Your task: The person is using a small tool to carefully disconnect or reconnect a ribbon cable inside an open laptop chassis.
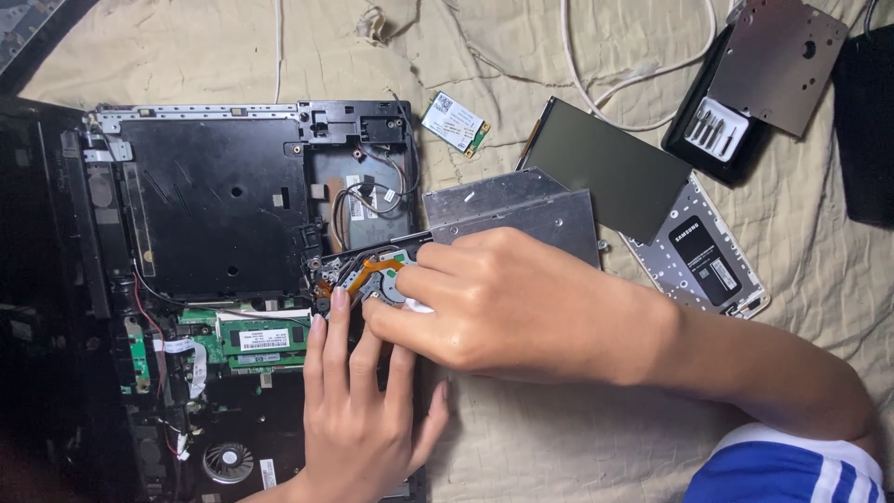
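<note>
Both hands on the copper-and-grey metal heatsink assembly point(365, 272), at the right edge of the opened black plastic laptop chassis point(214, 200).

Heatsink looks light but stiff: thin copper pipe bends easily and the fins look fragile, so grip the flat metal plate, not the pipe. Right hand point(507, 303) is curled narrow, fingertips pinching the heatsink's right side. Left hand point(358, 410) lies flat below it, fingers half spread, index tip on its lower-left corner, holding nothing. Left of the heatsink: green memory module point(264, 339), rigid, brittle-looking. Below-left of it: small round fan point(228, 461). Above-right: silver sheet-metal optical drive point(521, 214), slick. Further up-right: small green wireless card point(455, 122), dark flat panel point(605, 168), white cable point(615, 84). All on wrinkled beige cloth point(521, 438), soft, grippy.
</note>
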